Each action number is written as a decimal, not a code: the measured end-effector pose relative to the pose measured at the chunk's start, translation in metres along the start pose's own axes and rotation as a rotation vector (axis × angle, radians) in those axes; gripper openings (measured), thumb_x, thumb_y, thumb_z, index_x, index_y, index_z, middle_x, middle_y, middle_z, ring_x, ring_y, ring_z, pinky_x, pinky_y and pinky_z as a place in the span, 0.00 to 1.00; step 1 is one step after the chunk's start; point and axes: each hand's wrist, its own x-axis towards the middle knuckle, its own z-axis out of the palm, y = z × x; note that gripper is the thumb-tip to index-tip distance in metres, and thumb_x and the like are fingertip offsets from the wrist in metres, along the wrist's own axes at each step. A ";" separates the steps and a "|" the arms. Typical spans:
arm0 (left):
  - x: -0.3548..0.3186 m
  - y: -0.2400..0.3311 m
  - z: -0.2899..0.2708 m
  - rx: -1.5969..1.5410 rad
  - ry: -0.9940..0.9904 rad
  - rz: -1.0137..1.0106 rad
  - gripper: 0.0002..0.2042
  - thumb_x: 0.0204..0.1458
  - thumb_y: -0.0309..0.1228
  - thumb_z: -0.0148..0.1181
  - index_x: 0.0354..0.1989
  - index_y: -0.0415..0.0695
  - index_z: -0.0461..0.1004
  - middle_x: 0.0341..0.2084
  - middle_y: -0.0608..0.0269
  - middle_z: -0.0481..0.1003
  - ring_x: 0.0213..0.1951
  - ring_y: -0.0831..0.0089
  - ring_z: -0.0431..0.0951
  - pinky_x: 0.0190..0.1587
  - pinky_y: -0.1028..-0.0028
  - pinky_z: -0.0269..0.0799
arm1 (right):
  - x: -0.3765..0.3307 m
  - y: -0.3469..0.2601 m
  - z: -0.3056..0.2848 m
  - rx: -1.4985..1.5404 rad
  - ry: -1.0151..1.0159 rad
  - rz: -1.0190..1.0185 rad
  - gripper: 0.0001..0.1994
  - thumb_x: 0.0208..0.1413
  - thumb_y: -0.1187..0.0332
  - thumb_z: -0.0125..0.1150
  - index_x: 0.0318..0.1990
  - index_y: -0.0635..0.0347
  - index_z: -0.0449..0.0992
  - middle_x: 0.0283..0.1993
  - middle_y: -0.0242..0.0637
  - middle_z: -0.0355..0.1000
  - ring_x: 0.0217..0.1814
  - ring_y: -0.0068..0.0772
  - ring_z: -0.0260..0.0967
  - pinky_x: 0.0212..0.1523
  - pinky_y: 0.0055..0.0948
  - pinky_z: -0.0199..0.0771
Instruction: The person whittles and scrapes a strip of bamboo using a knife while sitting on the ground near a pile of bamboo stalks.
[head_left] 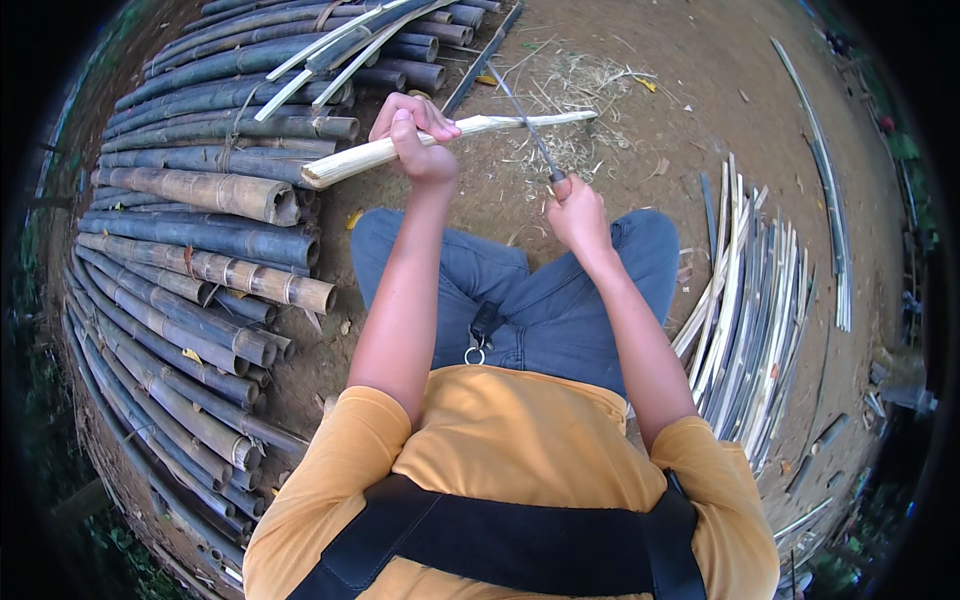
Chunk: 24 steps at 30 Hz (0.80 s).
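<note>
Both hands (418,138) (580,215) in closed grips, bare forearms (400,290) forward

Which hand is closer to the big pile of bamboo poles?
Left. The left hand grips a pale strip just right of the bamboo poles. The right hand, holding a knife, is farther away to the right.

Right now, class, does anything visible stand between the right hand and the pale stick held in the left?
Only the knife gripped in the right hand: its blade reaches up and leftward, crossing the pale stick. Nothing else visible is in between; the shavings lie on the ground.
</note>
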 end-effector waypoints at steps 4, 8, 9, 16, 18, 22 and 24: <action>-0.002 0.001 0.003 0.024 -0.054 0.013 0.15 0.57 0.35 0.41 0.20 0.41 0.61 0.09 0.63 0.62 0.11 0.77 0.62 0.17 0.77 0.65 | 0.009 0.008 -0.010 0.000 -0.027 0.032 0.12 0.52 0.67 0.58 0.41 0.63 0.74 0.38 0.58 0.76 0.46 0.61 0.74 0.49 0.51 0.72; -0.007 0.006 0.010 0.018 -0.040 -0.009 0.14 0.57 0.36 0.42 0.21 0.42 0.61 0.09 0.64 0.62 0.12 0.77 0.63 0.18 0.77 0.66 | 0.000 0.013 0.006 0.078 -0.022 0.007 0.11 0.52 0.67 0.57 0.39 0.64 0.74 0.37 0.59 0.75 0.45 0.62 0.73 0.47 0.51 0.72; -0.008 0.006 0.012 0.000 -0.031 -0.006 0.15 0.57 0.36 0.42 0.21 0.42 0.61 0.09 0.64 0.62 0.12 0.77 0.63 0.18 0.77 0.66 | 0.015 0.031 0.017 0.074 0.031 0.020 0.11 0.52 0.67 0.57 0.38 0.64 0.74 0.36 0.58 0.76 0.44 0.62 0.74 0.47 0.51 0.72; -0.013 0.009 0.008 0.057 -0.062 -0.012 0.15 0.56 0.37 0.42 0.20 0.42 0.60 0.09 0.63 0.62 0.12 0.76 0.63 0.18 0.76 0.66 | 0.007 0.011 0.006 0.038 0.006 0.026 0.11 0.53 0.66 0.56 0.39 0.63 0.74 0.38 0.57 0.76 0.46 0.61 0.74 0.48 0.52 0.72; -0.014 0.007 0.007 0.029 -0.048 -0.021 0.15 0.56 0.37 0.42 0.20 0.42 0.60 0.09 0.63 0.62 0.12 0.76 0.63 0.18 0.76 0.66 | 0.016 0.033 0.014 0.025 0.038 0.063 0.11 0.53 0.65 0.56 0.39 0.62 0.74 0.38 0.57 0.76 0.46 0.61 0.74 0.48 0.53 0.72; -0.014 0.006 0.002 0.056 -0.086 -0.027 0.14 0.56 0.36 0.40 0.21 0.42 0.59 0.09 0.62 0.61 0.12 0.76 0.62 0.18 0.76 0.66 | 0.026 0.035 0.016 0.027 0.048 0.064 0.11 0.54 0.64 0.57 0.40 0.61 0.73 0.37 0.57 0.76 0.46 0.62 0.74 0.47 0.54 0.72; -0.009 0.008 0.004 0.150 -0.075 -0.047 0.15 0.56 0.40 0.37 0.21 0.44 0.58 0.08 0.62 0.59 0.12 0.72 0.61 0.19 0.72 0.66 | 0.015 0.024 0.019 0.075 0.037 0.013 0.12 0.54 0.64 0.55 0.41 0.62 0.73 0.36 0.59 0.75 0.45 0.64 0.72 0.47 0.54 0.71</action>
